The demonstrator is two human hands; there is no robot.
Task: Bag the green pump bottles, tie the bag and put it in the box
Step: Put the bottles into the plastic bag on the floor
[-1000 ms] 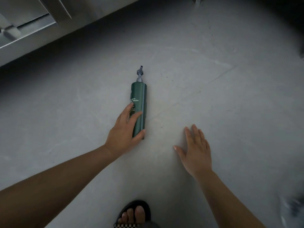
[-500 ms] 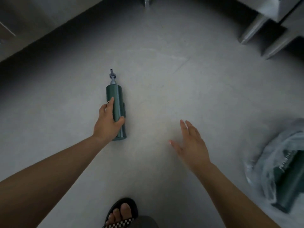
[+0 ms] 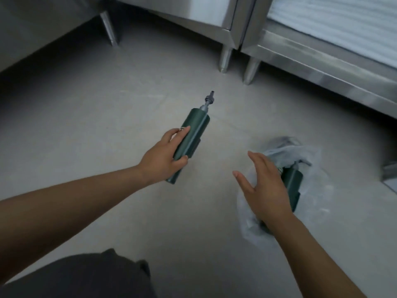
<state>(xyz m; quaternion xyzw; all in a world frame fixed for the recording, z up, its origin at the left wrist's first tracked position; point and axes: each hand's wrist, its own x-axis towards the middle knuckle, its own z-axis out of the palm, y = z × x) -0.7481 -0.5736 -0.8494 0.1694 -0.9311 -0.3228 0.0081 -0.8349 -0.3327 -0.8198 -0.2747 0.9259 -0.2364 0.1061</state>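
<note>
My left hand grips a dark green pump bottle around its lower half and holds it above the floor, its grey pump tip pointing away from me. A clear plastic bag lies on the floor to the right with another green bottle inside it. My right hand hovers over the bag's near side with fingers spread, holding nothing, and it hides part of the bagged bottle. No box is clearly in view.
The grey floor spreads all around. Steel cabinets on legs line the back and right. A steel leg stands at the back left. A grey object sits at the right edge. My knee is bottom left.
My left hand has lifted the green bottle off the floor and carried it to the right. The view swung right, bringing the bag under my right hand, which moved over it.
</note>
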